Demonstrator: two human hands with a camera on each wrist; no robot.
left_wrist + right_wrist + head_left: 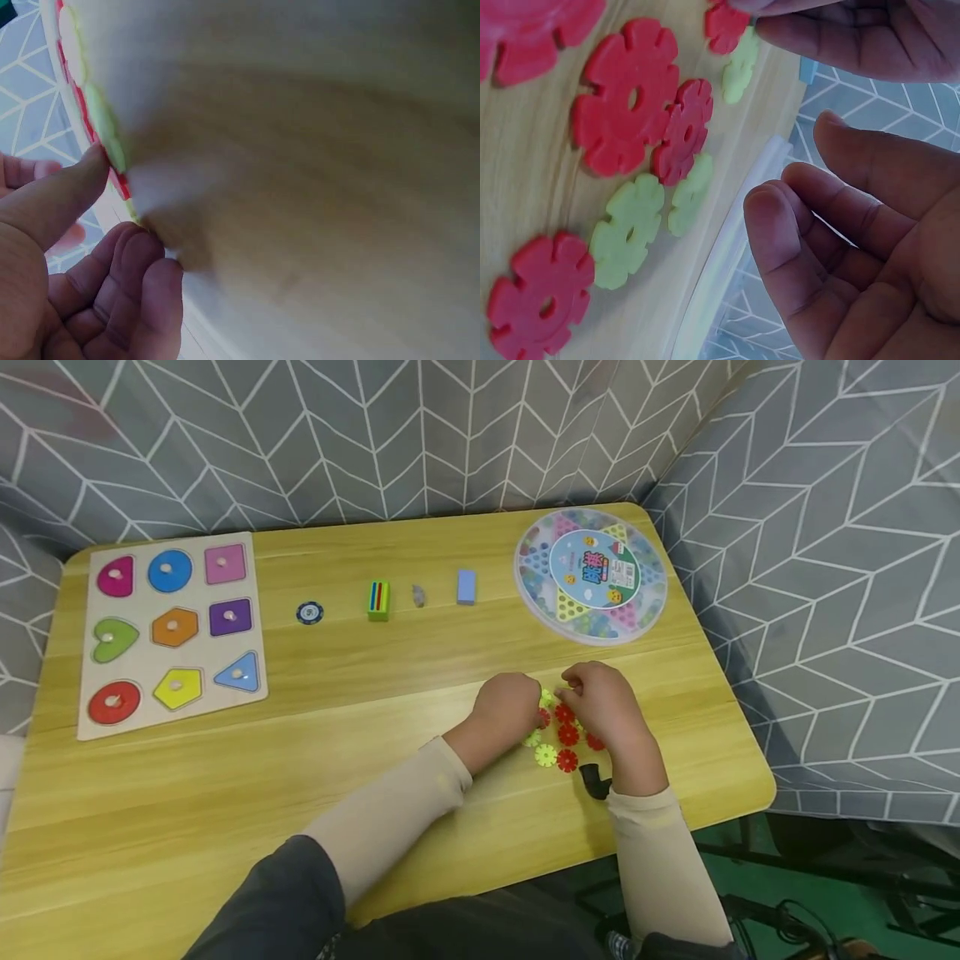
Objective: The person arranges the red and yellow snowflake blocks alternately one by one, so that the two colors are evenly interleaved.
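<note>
Discs (567, 735), red and yellow-green with notched rims, lie in a loose cluster on the tabletop (375, 760), toward its right side and between two bare hands. From the head view I see both pale-sleeved arms reaching in from the lower edge.

My left grip (508, 705) is at the cluster's left edge. Its thumb touches a red disc (724, 28) and its other fingers are bent; I cannot tell whether they pinch that disc or just rest by it. My right grip (609, 710) is relaxed, fingers softly bent with a gap between them, and I see nothing held in it. The right wrist view puts it just beside the discs, which lie flat and close together. My left wrist view is mostly blurred tabletop, with the discs edge-on.

Near the right wrist I make out a black pipe (595, 783), partly hidden by the arm. Beyond the hands is a round game box (536, 602). Left of it, well apart from the discs, I count a blue block (466, 587), a small grey piece (418, 597), a striped green block (378, 610) and a chip (309, 612). A shape board (142, 652) lies at the far left.
</note>
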